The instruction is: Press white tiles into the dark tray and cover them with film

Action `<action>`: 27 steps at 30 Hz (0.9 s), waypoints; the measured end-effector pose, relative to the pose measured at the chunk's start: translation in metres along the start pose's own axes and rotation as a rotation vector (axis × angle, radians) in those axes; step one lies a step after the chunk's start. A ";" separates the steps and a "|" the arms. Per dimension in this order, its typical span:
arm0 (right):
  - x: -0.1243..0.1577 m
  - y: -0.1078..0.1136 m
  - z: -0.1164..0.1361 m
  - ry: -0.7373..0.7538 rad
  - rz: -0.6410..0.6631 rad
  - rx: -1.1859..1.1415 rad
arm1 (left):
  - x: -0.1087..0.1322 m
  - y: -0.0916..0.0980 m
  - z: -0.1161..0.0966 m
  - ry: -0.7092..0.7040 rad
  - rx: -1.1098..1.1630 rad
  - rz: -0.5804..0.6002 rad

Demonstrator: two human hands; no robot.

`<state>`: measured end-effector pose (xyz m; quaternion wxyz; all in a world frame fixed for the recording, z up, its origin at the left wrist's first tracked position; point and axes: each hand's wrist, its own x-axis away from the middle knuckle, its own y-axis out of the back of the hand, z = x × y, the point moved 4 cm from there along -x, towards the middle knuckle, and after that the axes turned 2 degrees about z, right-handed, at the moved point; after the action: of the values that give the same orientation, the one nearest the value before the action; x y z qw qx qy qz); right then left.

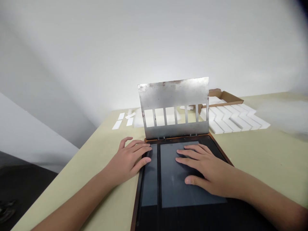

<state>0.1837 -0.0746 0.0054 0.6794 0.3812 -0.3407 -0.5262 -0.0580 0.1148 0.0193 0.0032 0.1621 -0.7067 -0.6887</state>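
Note:
A dark flat board (192, 221) with a brown edge lies on the table, and a metal plate (173, 93) with a row of rectangular cut-outs stands raised on hinges at its far edge. Two translucent sheets rest on the board, a narrow sheet (149, 192) at left and a wide sheet (178, 192) beside it. My left hand (130, 157) reaches over the board's left edge, fingertips at the narrow sheet, fingers extended. Over the wide sheet my right hand (204, 166) is spread with palm down. Neither hand grips anything; firm contact is hard to judge.
White rectangular blocks (231, 118) stand in stacked rows at the right, before an open cardboard box (231, 97) with white pieces inside. Several small white cards (117, 124) lie at the far left of the pale table (96, 154). A wall rises behind.

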 end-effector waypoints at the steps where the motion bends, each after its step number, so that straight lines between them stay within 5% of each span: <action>1: 0.000 0.000 0.000 0.002 -0.004 -0.002 | 0.000 0.000 0.001 0.001 0.002 0.003; 8: 0.001 0.000 0.001 -0.003 0.001 0.001 | 0.001 0.002 -0.001 -0.016 0.019 0.037; 17: 0.001 -0.002 0.000 0.046 0.000 0.057 | 0.002 -0.002 -0.044 -0.239 0.134 0.279; 27: 0.004 0.004 -0.009 -0.009 0.012 0.040 | 0.004 -0.001 -0.034 -0.217 0.181 0.329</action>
<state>0.1944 -0.0765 0.0053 0.6733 0.3901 -0.3568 -0.5169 -0.0541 0.0804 0.0189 0.0249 -0.0311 -0.7788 -0.6260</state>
